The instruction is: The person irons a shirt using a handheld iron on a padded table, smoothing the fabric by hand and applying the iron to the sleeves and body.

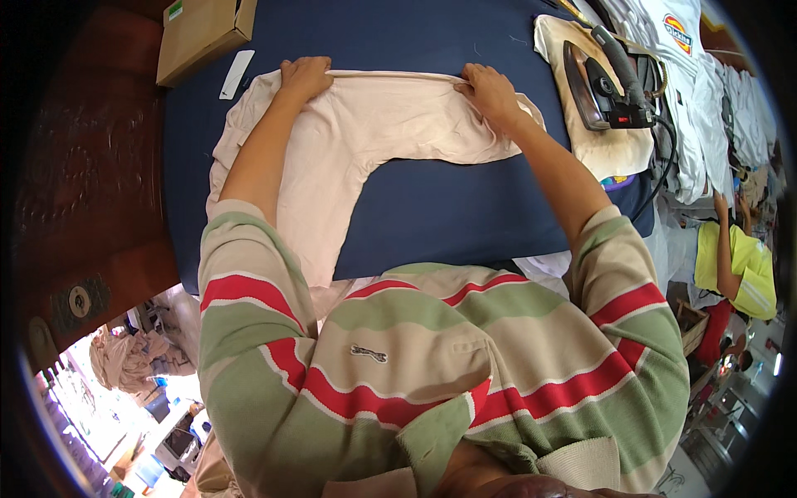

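A pale pink cloth garment (324,166) lies spread on the dark blue covered table (432,220). One part runs to the right and another hangs down toward my body; I cannot tell if it is trousers or a shirt. At the garment's far edge, my left hand (306,79) is closed on the cloth near the left corner. My right hand (491,90) pinches the same edge farther right. Between the two hands the edge looks drawn straight. Some fingertips are tucked under or behind the cloth.
At the far right an iron (606,79) with a cord rests on a scorched cream cloth pad (618,148). White garments (689,124) are piled beyond it. A cardboard box (203,33) and a white tag (237,75) sit far left. A person in yellow (743,270) is at right.
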### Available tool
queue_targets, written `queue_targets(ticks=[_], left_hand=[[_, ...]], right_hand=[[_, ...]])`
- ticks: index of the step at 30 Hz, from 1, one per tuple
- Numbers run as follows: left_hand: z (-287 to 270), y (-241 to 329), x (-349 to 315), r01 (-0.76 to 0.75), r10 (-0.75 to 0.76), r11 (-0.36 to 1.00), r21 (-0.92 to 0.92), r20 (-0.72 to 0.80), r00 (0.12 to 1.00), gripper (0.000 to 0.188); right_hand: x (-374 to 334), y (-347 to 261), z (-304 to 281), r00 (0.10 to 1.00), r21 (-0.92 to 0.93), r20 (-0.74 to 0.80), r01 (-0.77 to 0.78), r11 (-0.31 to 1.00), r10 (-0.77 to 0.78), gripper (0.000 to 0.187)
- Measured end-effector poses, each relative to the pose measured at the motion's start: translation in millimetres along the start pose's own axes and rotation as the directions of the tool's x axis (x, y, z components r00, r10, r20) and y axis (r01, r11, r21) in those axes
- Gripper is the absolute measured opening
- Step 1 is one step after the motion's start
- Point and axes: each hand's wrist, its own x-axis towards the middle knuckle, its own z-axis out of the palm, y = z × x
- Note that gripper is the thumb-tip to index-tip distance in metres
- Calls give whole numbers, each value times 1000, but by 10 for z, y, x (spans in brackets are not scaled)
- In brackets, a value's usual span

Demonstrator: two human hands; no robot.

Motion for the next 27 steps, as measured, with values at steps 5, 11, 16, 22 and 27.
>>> queue_targets(ticks=[5, 11, 16, 22, 27], left_hand=[[242, 334, -295, -55, 73, 997, 48, -668, 741, 26], [413, 844, -1607, -465, 357, 859, -212, -401, 843, 42], [296, 866, -1616, -368, 301, 909, -197, -302, 905, 31], [212, 905, -1675, -277, 265, 952, -130, -100, 959, 15], [286, 1024, -1826, -327, 288, 943, -62, -339, 896, 13]], right_hand=[[-81, -7, -176, 946, 56, -158, 294, 954, -282, 25], [-848, 231, -436, 658, 237, 208, 684, 690, -724, 20], [-684, 580, -317, 689, 200, 154, 680, 706, -708, 11], [-638, 451, -578, 732, 285, 199, 593, 753, -651, 14], [-823, 329, -563, 730, 162, 279, 605, 780, -624, 15]])
